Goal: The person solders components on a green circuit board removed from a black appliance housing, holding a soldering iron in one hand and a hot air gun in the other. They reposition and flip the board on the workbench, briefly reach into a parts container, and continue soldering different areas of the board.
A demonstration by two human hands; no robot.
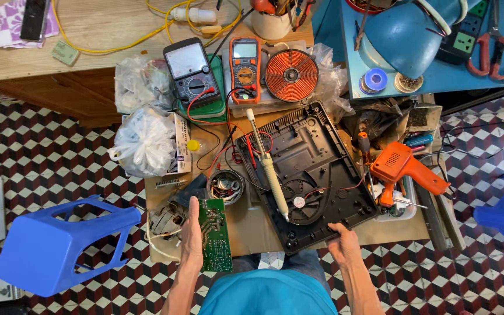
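We see a green circuit board at the near left edge of the table, standing on its long edge or tilted, its component side facing right. The left hand holds it: the palm and fingers lie flat along the board's left side, the fingertips reaching up past its top corner, so the board sits just to the right of the fingers, touching them.

To the right lies a black plastic appliance housing, open side up, with a round fan in its near corner. The right hand grips the housing's near edge, thumb on top of the rim and the other fingers curled under it, hidden from us.

A cream-handled soldering iron rests across the housing, its tip pointing away from us. Between board and housing stands a small round bowl full of small parts and wire ends.

Farther out we find an analogue multimeter beside an orange digital multimeter, and next to them a copper induction coil. An orange soldering gun lies to the right of the housing. White plastic bags sit at the table's left side, and a blue plastic stool lies tipped over on the patterned floor to our left.
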